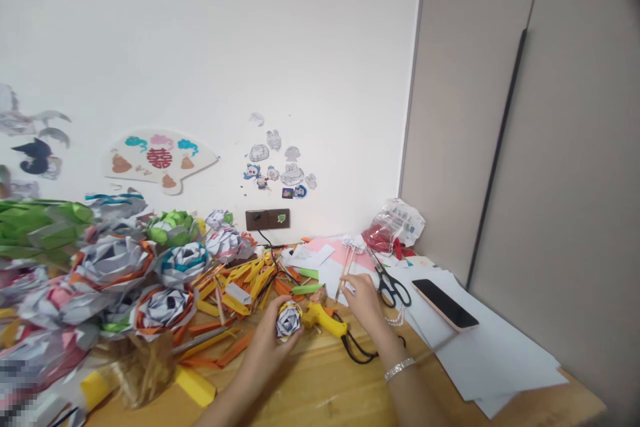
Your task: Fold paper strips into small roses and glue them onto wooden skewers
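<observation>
My left hand [270, 340] is closed around a small rolled paper flower [289, 320], grey and white with a yellow edge, held just above the wooden table [325, 393]. A yellow glue gun [325, 320] lies right beside the flower, its black cord looping toward me. My right hand [364, 303] reaches past the glue gun, fingers pinched on a thin wooden stick [345, 273] that leans up and away from it. A beaded bracelet sits on my right wrist.
Many paper flowers [115, 267] and orange and yellow paper strips [240, 280] crowd the left. Black scissors [390, 283], a phone [445, 303], white sheets [490, 353] and a plastic bag [395, 227] lie right. Wall and socket stand behind, a cabinet at right.
</observation>
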Motion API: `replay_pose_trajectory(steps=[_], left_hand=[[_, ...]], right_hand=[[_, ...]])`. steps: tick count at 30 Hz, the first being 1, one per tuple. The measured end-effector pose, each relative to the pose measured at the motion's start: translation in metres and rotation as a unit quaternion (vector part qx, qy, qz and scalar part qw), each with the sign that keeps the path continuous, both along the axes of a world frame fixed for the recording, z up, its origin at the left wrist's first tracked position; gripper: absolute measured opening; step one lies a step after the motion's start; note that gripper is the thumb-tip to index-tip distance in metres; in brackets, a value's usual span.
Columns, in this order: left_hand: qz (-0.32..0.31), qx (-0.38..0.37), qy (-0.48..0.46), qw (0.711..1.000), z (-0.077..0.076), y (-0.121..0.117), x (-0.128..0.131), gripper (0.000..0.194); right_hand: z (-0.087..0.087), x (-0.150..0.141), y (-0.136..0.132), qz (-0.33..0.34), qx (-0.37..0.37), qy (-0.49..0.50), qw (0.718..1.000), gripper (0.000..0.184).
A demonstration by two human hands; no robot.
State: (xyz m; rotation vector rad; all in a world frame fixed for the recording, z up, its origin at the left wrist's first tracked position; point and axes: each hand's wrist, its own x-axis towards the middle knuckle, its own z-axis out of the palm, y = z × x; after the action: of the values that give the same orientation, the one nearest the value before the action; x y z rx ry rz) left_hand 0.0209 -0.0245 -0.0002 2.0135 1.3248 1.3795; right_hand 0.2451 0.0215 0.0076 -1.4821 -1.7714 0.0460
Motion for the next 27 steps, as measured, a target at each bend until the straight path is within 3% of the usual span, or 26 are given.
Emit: replay_pose_trajectory(steps=[3,6,10,13,15,21,24,27], left_hand=[[-0.001,0.004,0.015,1.0,0.002,0.0,0.0,0.041],[0.0,0.007,0.037,0.999,0.003,0.001,-0.001,0.041],[0.003,0.017,0.033,0.999,0.001,0.005,-0.002,0.042],[0.002,0.02,0.044,0.999,-0.001,0.006,-0.003,0.042],[0.001,0.02,0.061,0.998,-0.002,0.006,-0.003,0.042],[-0.016,0.017,0.072,0.997,-0.006,0.007,-0.002,0.042],[-0.018,0.016,0.071,0.997,-0.006,0.007,-0.002,0.043],[-0.013,0.013,0.062,0.998,-0.005,0.006,-0.002,0.044]], right_hand=[[-0.008,0.001,0.001,-0.01,-0.049,-0.025,0.998,0.032],[-0.006,0.003,0.001,-0.036,-0.079,-0.036,0.996,0.037],[0.02,0.015,-0.01,-0.04,-0.102,-0.045,0.993,0.032],[0.038,0.035,-0.035,-0.019,-0.134,-0.06,0.989,0.028],[0.041,0.052,-0.058,-0.013,-0.171,-0.082,0.982,0.022],[0.006,0.1,-0.104,-0.005,-0.248,-0.135,0.959,0.027],[-0.007,0.109,-0.103,0.001,-0.24,-0.146,0.96,0.018],[-0.007,0.105,-0.09,-0.012,-0.196,-0.166,0.966,0.016]])
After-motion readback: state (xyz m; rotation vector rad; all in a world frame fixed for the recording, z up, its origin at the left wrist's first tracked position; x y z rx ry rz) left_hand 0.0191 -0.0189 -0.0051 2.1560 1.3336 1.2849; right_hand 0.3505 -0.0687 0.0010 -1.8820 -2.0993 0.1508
